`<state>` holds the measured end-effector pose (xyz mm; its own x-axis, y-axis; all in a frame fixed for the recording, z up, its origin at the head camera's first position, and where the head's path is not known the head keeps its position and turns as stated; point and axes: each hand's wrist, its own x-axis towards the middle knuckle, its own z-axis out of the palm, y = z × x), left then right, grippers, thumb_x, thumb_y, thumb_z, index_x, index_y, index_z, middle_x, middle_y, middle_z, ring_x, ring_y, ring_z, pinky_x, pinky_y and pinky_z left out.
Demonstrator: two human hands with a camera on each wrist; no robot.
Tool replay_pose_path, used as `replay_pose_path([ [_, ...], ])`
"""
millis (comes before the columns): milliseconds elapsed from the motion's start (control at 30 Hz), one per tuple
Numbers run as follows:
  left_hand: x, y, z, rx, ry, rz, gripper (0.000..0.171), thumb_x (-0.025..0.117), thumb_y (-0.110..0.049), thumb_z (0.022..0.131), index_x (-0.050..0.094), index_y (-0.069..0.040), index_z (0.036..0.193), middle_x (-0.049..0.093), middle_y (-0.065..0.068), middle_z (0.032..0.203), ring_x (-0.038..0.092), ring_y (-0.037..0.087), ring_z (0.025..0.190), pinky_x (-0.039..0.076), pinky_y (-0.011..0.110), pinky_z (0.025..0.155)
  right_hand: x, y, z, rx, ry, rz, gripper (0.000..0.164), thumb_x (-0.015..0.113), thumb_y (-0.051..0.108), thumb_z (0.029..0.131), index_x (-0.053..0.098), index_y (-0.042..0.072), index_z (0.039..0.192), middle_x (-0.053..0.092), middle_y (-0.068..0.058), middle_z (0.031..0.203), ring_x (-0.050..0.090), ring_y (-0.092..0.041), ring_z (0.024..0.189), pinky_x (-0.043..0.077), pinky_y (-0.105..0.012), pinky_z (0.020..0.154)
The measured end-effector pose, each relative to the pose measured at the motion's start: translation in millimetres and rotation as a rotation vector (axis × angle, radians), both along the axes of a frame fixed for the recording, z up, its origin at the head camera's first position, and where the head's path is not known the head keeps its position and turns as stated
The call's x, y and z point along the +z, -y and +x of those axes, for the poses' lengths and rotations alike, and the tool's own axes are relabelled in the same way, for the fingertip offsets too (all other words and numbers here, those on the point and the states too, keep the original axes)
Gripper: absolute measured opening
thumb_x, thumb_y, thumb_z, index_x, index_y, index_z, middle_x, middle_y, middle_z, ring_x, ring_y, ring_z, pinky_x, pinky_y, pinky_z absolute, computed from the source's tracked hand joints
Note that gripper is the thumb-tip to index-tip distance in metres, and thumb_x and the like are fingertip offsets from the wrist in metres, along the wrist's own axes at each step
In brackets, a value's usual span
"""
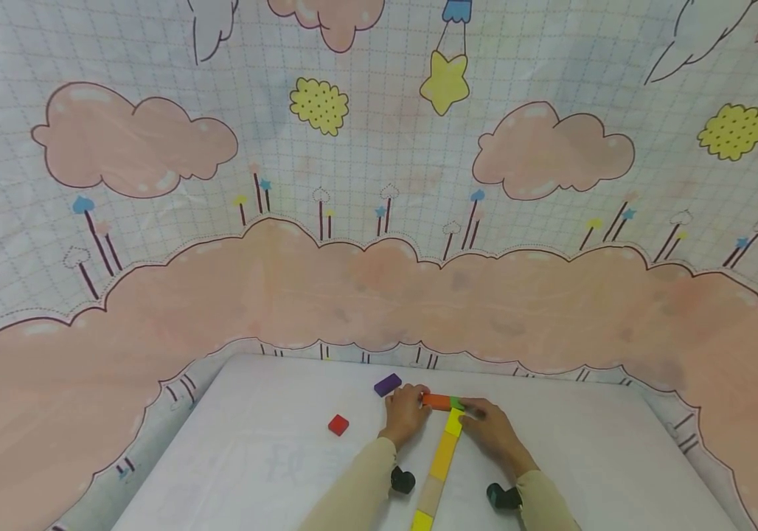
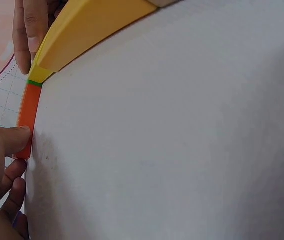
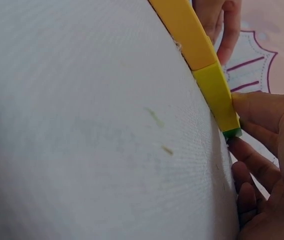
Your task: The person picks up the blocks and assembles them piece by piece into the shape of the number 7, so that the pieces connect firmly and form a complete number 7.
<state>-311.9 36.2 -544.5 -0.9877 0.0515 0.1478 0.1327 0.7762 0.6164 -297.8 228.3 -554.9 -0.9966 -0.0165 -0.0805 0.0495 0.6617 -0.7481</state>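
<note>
An orange block lies crosswise at the far end of a row of blocks. My left hand grips its left end, the thumb on one side and fingers curled at the end, as the left wrist view shows. A small green block continues the orange one on the right. At that corner my right hand has its thumb against the yellow block and its fingertips at the green block. From the yellow block the row runs toward me through an amber block, a tan block and another yellow block.
A purple block lies just beyond my left hand, and a red block farther left. All rest on a white tabletop. Behind the table hangs a patterned cloth with clouds and stars. Dark wrist cameras sit near both sleeves.
</note>
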Motion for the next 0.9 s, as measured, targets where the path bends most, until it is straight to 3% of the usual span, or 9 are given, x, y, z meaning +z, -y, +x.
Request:
replay_pose_path([
  [367, -3.7, 6, -1.2, -0.035, 0.0, 0.042, 0.036, 0.071, -0.017, 0.09, 0.063, -0.012, 0.124, 0.068, 0.006, 0.103, 0.055, 0.024, 0.1, 0.04, 0.049, 0.096, -1.4, 1, -0.1, -0.02, 0.014, -0.013, 0.037, 0.067, 0.024, 0.092, 0.064, 0.022, 0.129, 0.057, -0.011, 0.137, 0.051, -0.035, 0.124, 0.04, -0.06, 0.106],
  [533, -3.9, 13, 1.1, -0.06, -0.011, 0.042, 0.03, 0.07, -0.016, 0.09, 0.065, -0.011, 0.119, 0.068, 0.005, 0.104, 0.058, 0.023, 0.099, 0.044, 0.046, 0.095, -0.3, 3, 2.1, -0.026, 0.022, -0.009, 0.037, 0.067, 0.025, 0.092, 0.064, 0.023, 0.128, 0.057, -0.012, 0.137, 0.051, -0.035, 0.125, 0.039, -0.061, 0.106],
  [733, 3.3, 21, 7.1, -0.103, 0.012, 0.087, 0.025, 0.066, -0.014, 0.092, 0.065, -0.011, 0.117, 0.065, 0.005, 0.105, 0.059, 0.019, 0.095, 0.051, 0.042, 0.094, 1.0, 2, 5.2, -0.024, 0.006, 0.005, 0.037, 0.067, 0.023, 0.092, 0.064, 0.021, 0.129, 0.057, -0.013, 0.137, 0.05, -0.036, 0.125, 0.038, -0.061, 0.107],
  [900, 9.9, 26, 13.4, -0.093, 0.037, 0.129, 0.025, 0.065, -0.018, 0.094, 0.065, -0.013, 0.119, 0.064, 0.005, 0.109, 0.059, 0.018, 0.097, 0.053, 0.039, 0.093, 0.5, 3, 6.6, -0.023, 0.011, 0.012, 0.038, 0.067, 0.023, 0.092, 0.064, 0.022, 0.129, 0.056, -0.013, 0.137, 0.05, -0.036, 0.125, 0.038, -0.061, 0.107],
])
